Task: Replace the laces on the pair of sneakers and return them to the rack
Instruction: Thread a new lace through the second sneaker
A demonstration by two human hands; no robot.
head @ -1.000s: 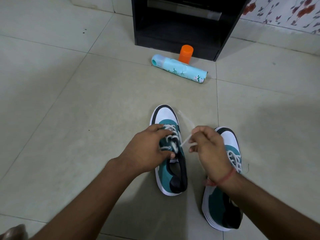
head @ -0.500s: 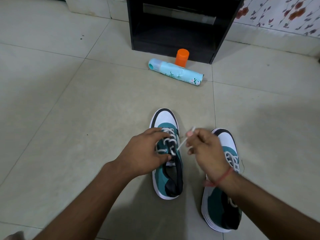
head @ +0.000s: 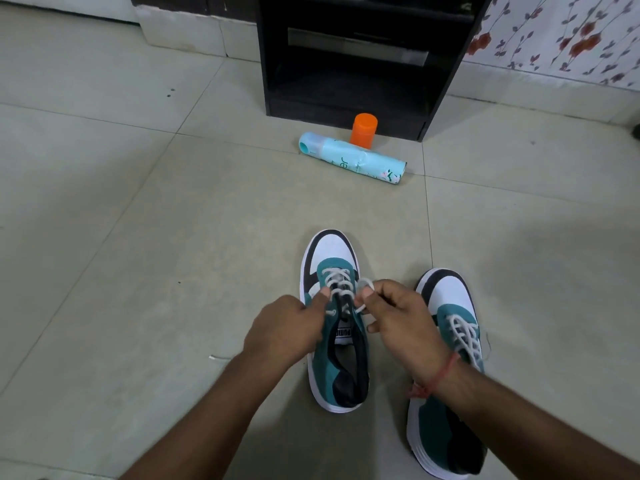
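Note:
Two teal, white and black sneakers stand on the tiled floor, toes pointing away from me. The left sneaker (head: 332,258) has a white lace (head: 339,282) threaded partway up. My left hand (head: 284,330) grips the left side of its upper near the eyelets. My right hand (head: 394,317) pinches the lace end between thumb and fingers at the shoe's right eyelets. The right sneaker (head: 450,299) sits laced beside it, partly hidden under my right wrist. A black rack (head: 360,57) stands ahead against the wall.
A light blue spray can (head: 353,162) lies on its side in front of the rack, with an orange cap (head: 363,129) standing behind it. A small white scrap (head: 216,357) lies on the floor left of my left arm. Floral wallpaper covers the wall at right.
My right hand has come down and left with the lace, from held out to the right to close against the left sneaker's eyelets. My left hand stays on the shoe.

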